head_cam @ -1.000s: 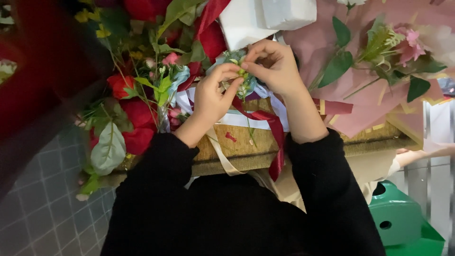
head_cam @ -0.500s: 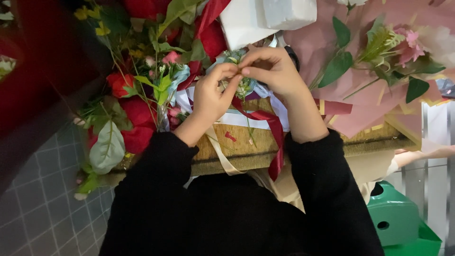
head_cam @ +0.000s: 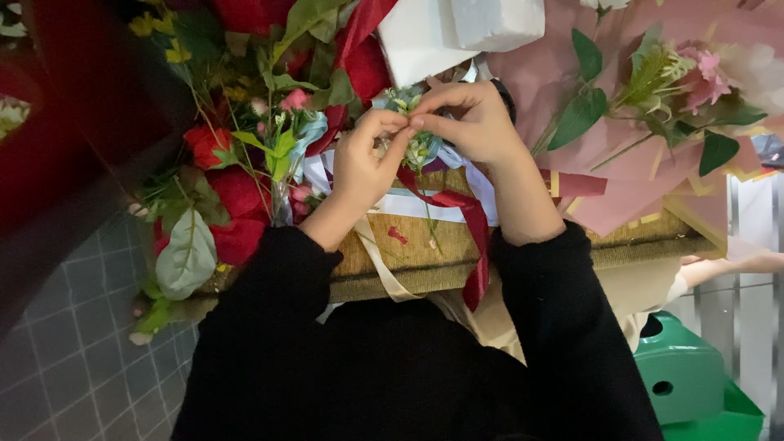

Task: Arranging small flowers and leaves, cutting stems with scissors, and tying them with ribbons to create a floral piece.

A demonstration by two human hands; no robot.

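Observation:
My left hand (head_cam: 366, 167) and my right hand (head_cam: 468, 122) meet fingertip to fingertip over a small sprig of pale green and white flowers (head_cam: 418, 149). Both pinch it above the work table (head_cam: 425, 245). The sprig's thin stem hangs down past a dark red ribbon (head_cam: 465, 220) that drapes over the table edge. Light blue ribbon (head_cam: 310, 131) lies just left of my left hand. Black sleeves cover both forearms.
Red roses with green leaves (head_cam: 220, 204) pile at the left. White foam blocks (head_cam: 457, 28) sit behind my hands. Pink wrapping paper with pink flowers and leaves (head_cam: 653, 90) fills the right. A cream ribbon (head_cam: 380, 269) hangs off the edge. A green container (head_cam: 694, 384) stands at lower right, another person's hand (head_cam: 747, 260) above it.
Both hands stay together at the sprig, with only slight finger shifts; the fingertips have closed a little tighter on it.

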